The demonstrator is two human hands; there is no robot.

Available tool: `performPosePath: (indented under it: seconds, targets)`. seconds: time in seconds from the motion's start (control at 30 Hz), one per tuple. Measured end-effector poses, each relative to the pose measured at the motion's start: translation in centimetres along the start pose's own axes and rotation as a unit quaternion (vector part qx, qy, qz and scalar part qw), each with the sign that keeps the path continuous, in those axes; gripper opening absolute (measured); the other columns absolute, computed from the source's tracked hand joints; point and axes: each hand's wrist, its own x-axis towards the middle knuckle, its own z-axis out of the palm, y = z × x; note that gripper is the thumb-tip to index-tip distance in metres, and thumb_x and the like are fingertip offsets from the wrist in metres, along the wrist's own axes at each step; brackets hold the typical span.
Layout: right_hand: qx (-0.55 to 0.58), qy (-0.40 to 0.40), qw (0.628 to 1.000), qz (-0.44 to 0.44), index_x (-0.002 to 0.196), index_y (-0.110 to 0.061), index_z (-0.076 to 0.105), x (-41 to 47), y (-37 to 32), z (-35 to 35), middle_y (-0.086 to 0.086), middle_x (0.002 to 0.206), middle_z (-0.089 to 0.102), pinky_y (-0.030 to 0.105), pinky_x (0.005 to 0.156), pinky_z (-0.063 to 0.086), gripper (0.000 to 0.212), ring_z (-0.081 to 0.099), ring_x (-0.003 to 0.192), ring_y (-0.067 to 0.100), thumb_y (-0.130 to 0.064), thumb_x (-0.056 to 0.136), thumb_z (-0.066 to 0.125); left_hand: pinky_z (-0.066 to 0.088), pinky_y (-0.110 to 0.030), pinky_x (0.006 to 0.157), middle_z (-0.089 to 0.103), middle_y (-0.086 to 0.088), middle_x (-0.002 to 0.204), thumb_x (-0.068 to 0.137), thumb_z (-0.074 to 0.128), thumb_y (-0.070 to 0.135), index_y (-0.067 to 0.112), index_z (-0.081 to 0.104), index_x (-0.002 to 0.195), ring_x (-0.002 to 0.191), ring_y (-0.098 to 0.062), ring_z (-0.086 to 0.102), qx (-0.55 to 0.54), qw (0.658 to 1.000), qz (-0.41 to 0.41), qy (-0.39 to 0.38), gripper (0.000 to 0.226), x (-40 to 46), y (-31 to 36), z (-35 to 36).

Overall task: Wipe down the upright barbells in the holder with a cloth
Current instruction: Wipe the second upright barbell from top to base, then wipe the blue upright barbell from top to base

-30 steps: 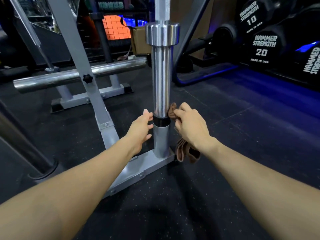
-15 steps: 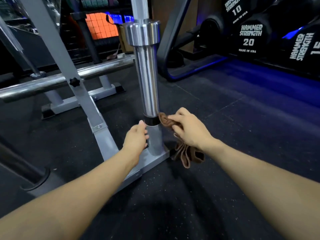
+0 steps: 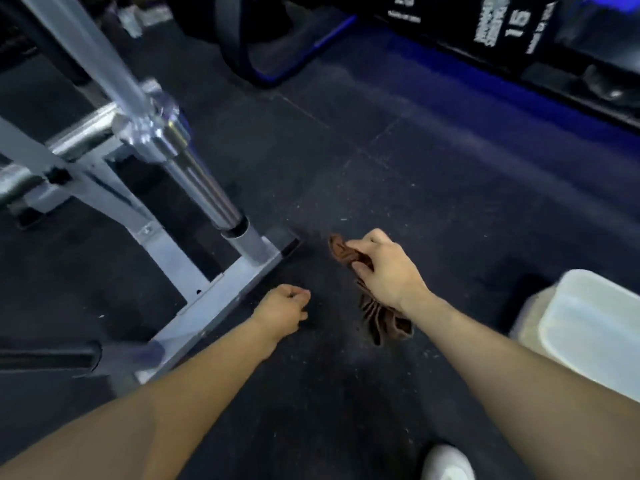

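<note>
Dark rubber floor (image 3: 398, 174) under you – your right hand (image 3: 384, 271) pinches the brown cloth (image 3: 375, 313) clear of the barbell (image 3: 194, 168) in its holder (image 3: 221, 285), left hand (image 3: 284, 310) curled empty – between wipes, so bring cloth to steel next

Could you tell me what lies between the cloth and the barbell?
Only bare floor separates the cloth from the barbell, seen in the head view.

— The barbell (image 3: 194, 168)?
— Polished metal, glossy. Its holder (image 3: 221, 289) is matt grey painted metal.
— And the cloth (image 3: 349, 254)?
— Soft brown fabric, creased. The floor (image 3: 398, 174) looks like matt, speckled rubber; the near-right bin (image 3: 588, 323) like smooth pale plastic.
</note>
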Motion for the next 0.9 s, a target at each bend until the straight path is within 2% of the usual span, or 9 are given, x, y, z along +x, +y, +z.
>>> performPosePath:
  seconds: [0.17,0.3,0.47,0.53,0.6,0.67,0.77,0.83,0.9]
  targets:
    - [-0.011,-0.01,0.999,0.04,0.135,-0.025,0.052,-3.6,-4.7,-12.4,-0.007,0.112,0.041,0.04,0.09,0.046,0.041,0.048,0.105,0.025,-0.017,0.095,0.052,0.045,-0.023,0.069,0.057,-0.003,0.116,0.099,0.044,0.027,0.014,0.053,0.12,0.095,-0.014,0.058,0.04,0.999,0.02,-0.019,0.026,-9.8,9.8,1.0]
    - [-0.021,0.004,0.999,0.033,0.135,-0.026,0.051,-4.9,-9.4,-23.5,-0.001,0.118,0.042,0.041,0.091,0.045,0.041,0.048,0.106,0.03,-0.018,0.095,0.052,0.041,-0.026,0.064,0.055,-0.004,0.093,0.1,0.045,0.026,0.018,0.055,0.092,0.078,-0.014,0.055,0.05,0.997,0.059,-0.004,0.014,-17.9,20.4,0.9]
    - [-0.056,0.04,0.998,0.013,0.131,-0.028,0.054,-4.4,-15.1,-37.4,0.003,0.116,0.043,0.044,0.089,0.047,0.04,0.049,0.106,0.035,-0.021,0.092,0.055,0.043,-0.021,0.059,0.055,0.001,0.088,0.099,0.046,0.026,0.013,0.054,0.116,0.074,-0.01,0.055,0.002,0.993,0.117,0.019,0.022,-26.1,34.1,-0.1]
    - [-0.059,0.067,0.996,0.001,0.129,-0.027,0.055,-3.6,-17.3,-42.3,0.004,0.115,0.044,0.044,0.088,0.047,0.038,0.05,0.105,0.033,-0.021,0.091,0.055,0.046,-0.024,0.068,0.056,-0.003,0.103,0.1,0.046,0.024,0.012,0.052,0.121,0.086,-0.014,0.059,-0.028,0.99,0.135,0.019,0.025,-28.8,38.8,-0.8]
    - [-0.059,0.091,0.994,-0.01,0.128,-0.025,0.055,-2.8,-19.3,-46.2,0.004,0.115,0.044,0.044,0.09,0.046,0.038,0.05,0.104,0.032,-0.02,0.091,0.055,0.046,-0.028,0.082,0.054,-0.006,0.117,0.1,0.044,0.022,0.014,0.051,0.118,0.108,-0.02,0.059,-0.049,0.988,0.147,0.019,0.021,-31.3,42.5,-1.8]
    - [-0.068,0.093,0.993,-0.016,0.129,-0.023,0.054,-1.7,-21.1,-49.3,0.005,0.115,0.045,0.044,0.091,0.045,0.039,0.05,0.105,0.031,-0.02,0.09,0.055,0.044,-0.03,0.089,0.053,-0.005,0.119,0.1,0.043,0.022,0.013,0.05,0.121,0.116,-0.022,0.056,-0.067,0.985,0.156,0.024,0.024,-33.2,45.5,-3.2]
    - [-0.074,0.092,0.993,-0.025,0.127,-0.025,0.056,0.4,-23.6,-53.0,0.005,0.114,0.046,0.043,0.093,0.045,0.039,0.052,0.105,0.032,-0.021,0.088,0.056,0.045,-0.03,0.087,0.055,-0.003,0.116,0.099,0.044,0.023,0.013,0.053,0.119,0.108,-0.02,0.059,-0.066,0.981,0.181,0.038,0.023,-34.4,49.4,-5.7]
    - [-0.082,0.086,0.992,-0.037,0.128,-0.025,0.056,2.6,-25.5,-55.2,0.006,0.116,0.046,0.042,0.094,0.044,0.04,0.053,0.107,0.031,-0.021,0.088,0.055,0.045,-0.029,0.084,0.055,-0.002,0.107,0.099,0.044,0.023,0.017,0.056,0.101,0.092,-0.015,0.06,-0.064,0.979,0.19,0.046,0.013,-33.9,52.1,-7.6]
    - [-0.096,0.085,0.99,-0.059,0.128,-0.025,0.056,5.4,-27.6,-57.4,0.006,0.115,0.046,0.041,0.092,0.045,0.039,0.053,0.107,0.031,-0.021,0.089,0.054,0.046,-0.027,0.075,0.053,0.0,0.092,0.099,0.044,0.023,0.022,0.052,0.082,0.077,-0.009,0.055,-0.064,0.977,0.196,0.056,0.018,-33.0,55.3,-9.6]
